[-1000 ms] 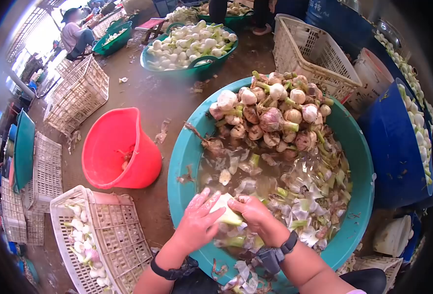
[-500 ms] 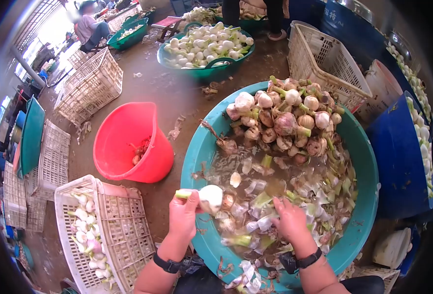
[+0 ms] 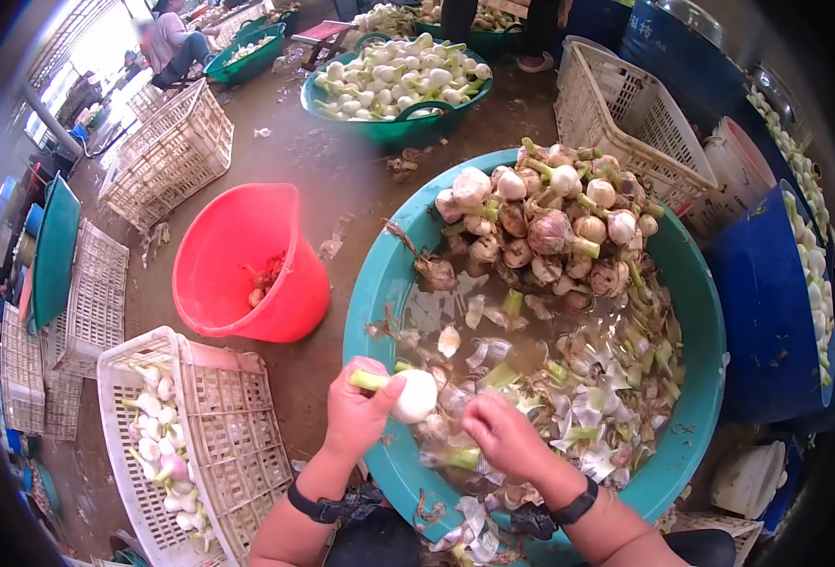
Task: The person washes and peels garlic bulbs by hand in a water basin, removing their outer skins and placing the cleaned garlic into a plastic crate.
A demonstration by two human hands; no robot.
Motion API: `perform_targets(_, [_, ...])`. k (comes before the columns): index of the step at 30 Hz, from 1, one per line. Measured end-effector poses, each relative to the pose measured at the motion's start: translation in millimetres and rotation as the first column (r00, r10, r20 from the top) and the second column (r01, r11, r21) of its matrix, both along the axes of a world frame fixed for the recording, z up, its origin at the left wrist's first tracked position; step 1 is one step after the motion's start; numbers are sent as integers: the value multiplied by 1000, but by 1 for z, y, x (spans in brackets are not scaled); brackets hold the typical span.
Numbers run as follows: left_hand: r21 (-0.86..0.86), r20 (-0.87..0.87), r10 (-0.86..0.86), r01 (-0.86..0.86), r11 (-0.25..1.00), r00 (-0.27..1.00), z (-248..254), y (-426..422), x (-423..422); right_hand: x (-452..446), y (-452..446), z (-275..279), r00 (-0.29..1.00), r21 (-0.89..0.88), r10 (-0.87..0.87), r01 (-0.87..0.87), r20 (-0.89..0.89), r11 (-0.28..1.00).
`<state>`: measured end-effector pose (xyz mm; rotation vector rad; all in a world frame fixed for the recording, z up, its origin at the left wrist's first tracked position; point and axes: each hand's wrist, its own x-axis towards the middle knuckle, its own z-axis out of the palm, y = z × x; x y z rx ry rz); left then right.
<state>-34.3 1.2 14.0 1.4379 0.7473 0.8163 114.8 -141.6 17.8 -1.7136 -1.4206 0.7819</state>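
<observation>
My left hand point(image 3: 359, 408) grips a peeled white garlic bulb point(image 3: 415, 397) by its short green stem, over the near left rim of a teal basin point(image 3: 705, 373). Just right of the bulb, apart from it, my right hand point(image 3: 500, 433) is closed with its fingers curled in; whatever they may hold is hidden. Murky water in the basin carries loose garlic skins point(image 3: 592, 406) and cut stem pieces. Unpeeled garlic bulbs point(image 3: 551, 231), brown and purplish with dirt, are heaped at the basin's far side.
Left of the basin stands a red bucket point(image 3: 238, 274) with some reddish scraps inside. A white crate point(image 3: 233, 430) at lower left holds peeled garlic. Beyond is a green tub point(image 3: 408, 132) full of white bulbs. A blue barrel point(image 3: 767, 312) flanks the right. Other people point(image 3: 176, 42) are in the background.
My right hand has moved left from the floating skins toward the bulb, its spread fingers now curled. My left hand keeps hold of the garlic, which has turned slightly. The view has shifted a little.
</observation>
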Motion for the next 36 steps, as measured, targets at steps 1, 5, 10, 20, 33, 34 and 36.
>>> perform_targets(1, [-7,-2,-7,7,1000,1000,0,-3,1,0,6,14,962,-41,-186,181,-200,983])
perform_targets(5, [170,-92,-165,179,969,982,8,-10,6,10,36,23,977,-18,49,-54,-206,998])
perform_targets(10, [-450,34,179,-145,881,983,15,4,-4,-2,-12,-13,963,-183,258,-268,-80,946])
perform_targets(20, [-15,-99,-148,147,989,984,2,-6,-5,6,26,10,948,-44,215,-231,-234,972])
perform_targets(33, [-148,-6,-63,61,987,998,23,-7,2,11,17,-17,-402,-362,-333,-3,-853,932])
perform_targets(34, [-140,23,-21,24,990,1000,15,-3,-2,30,18,26,-395,-87,-33,120,-918,989])
perform_targets(36, [-283,17,103,-94,955,995,13,-3,-6,74,18,64,-441,414,439,158,-783,897])
